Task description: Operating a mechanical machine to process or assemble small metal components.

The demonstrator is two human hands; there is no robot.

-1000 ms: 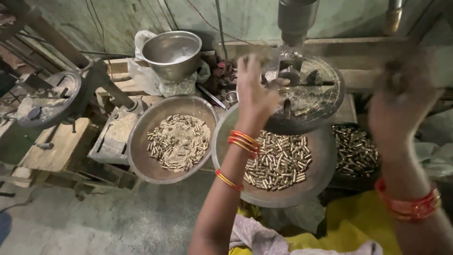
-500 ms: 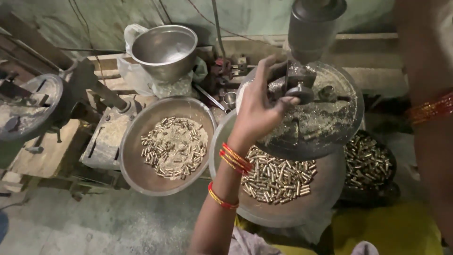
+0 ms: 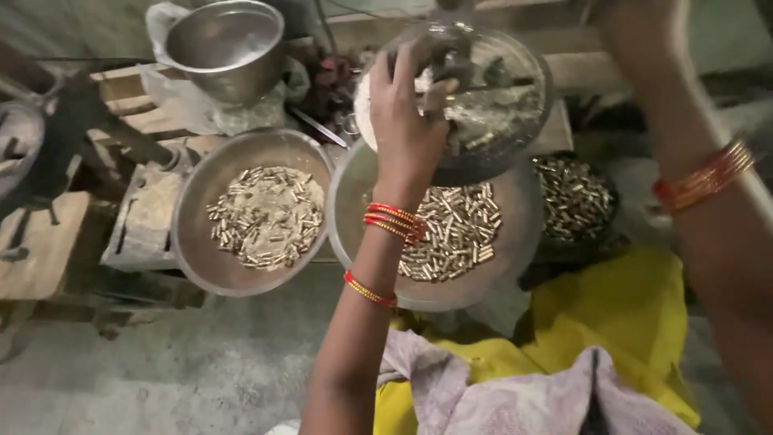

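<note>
**Your left hand is working at the round machine tray above the pans**

Far to your left, a dark iron press point(image 3: 48, 161) is standing on wooden planks point(image 3: 40, 250). Next to it, a steel bowl point(image 3: 224, 44) is sitting at the back, and below that a wide metal pan point(image 3: 193, 242) is holding a loose heap of small brass casings point(image 3: 266, 216) mixed with pale dust.

Further right, a second pan point(image 3: 354, 201) is lying just beside the first, carrying brighter casings point(image 3: 455, 234). Your left forearm, with its red and gold bangles point(image 3: 392, 223), is crossing over this pan and hiding part of its load. Your left hand point(image 3: 411, 113) is reaching up to the round machine tray point(image 3: 515, 121) that is overhanging the pan's far edge. The fingers are curling at the tray's rim among dark metal fittings; whether they are pinching a casing is impossible to tell.

Right of the tray, a dark pan point(image 3: 608, 234) of casings is sitting lower down. Your right hand point(image 3: 644, 32) is rising to the top edge, blurred and cut off, so its grip is unreadable. Yellow cloth point(image 3: 620, 314) is lying under your right arm.
</note>
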